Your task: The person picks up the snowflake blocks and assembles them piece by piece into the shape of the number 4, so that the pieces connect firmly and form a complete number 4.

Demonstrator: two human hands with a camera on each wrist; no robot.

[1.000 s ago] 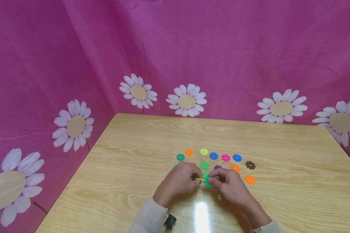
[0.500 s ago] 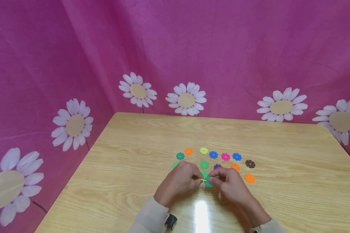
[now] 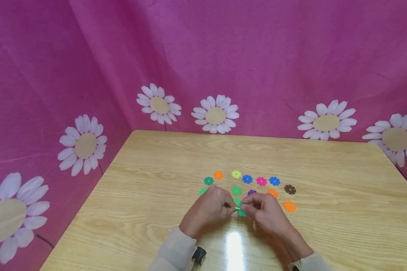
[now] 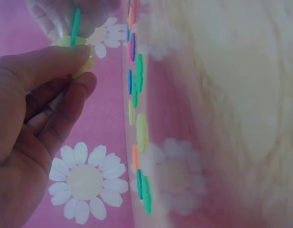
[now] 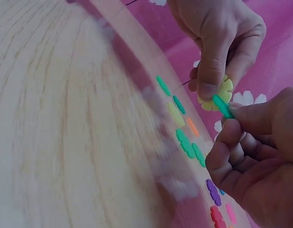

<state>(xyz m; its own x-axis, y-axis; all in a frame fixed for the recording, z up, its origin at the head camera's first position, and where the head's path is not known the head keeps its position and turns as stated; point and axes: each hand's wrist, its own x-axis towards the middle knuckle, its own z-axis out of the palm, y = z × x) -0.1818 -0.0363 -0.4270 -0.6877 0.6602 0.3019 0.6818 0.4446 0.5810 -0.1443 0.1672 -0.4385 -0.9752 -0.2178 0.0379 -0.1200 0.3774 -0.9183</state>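
Above the near part of the table, my left hand [image 3: 208,207] pinches a yellow notched plastic disc [image 5: 226,88] between thumb and fingertips. Facing it, my right hand [image 3: 268,211] pinches a green notched disc [image 5: 222,107] by its edge. The two discs meet at their rims, set crosswise to each other, as the right wrist view shows. Seen from the left wrist, the green disc [image 4: 76,21] appears edge-on against the yellow one, which the left thumb partly covers. Fingertips of both hands are close together.
Several loose notched discs lie flat beyond the hands, among them a brown disc [image 3: 290,189], an orange disc [image 3: 289,206], a pink disc [image 3: 261,181] and a dark green disc [image 3: 208,181]. A pink curtain with daisies [image 3: 215,116] hangs behind the wooden table [image 3: 139,180].
My left hand has shifted slightly right, bringing the yellow disc's edge closer in against the green disc. My right hand has stayed nearly in place, and the loose discs lie as before.
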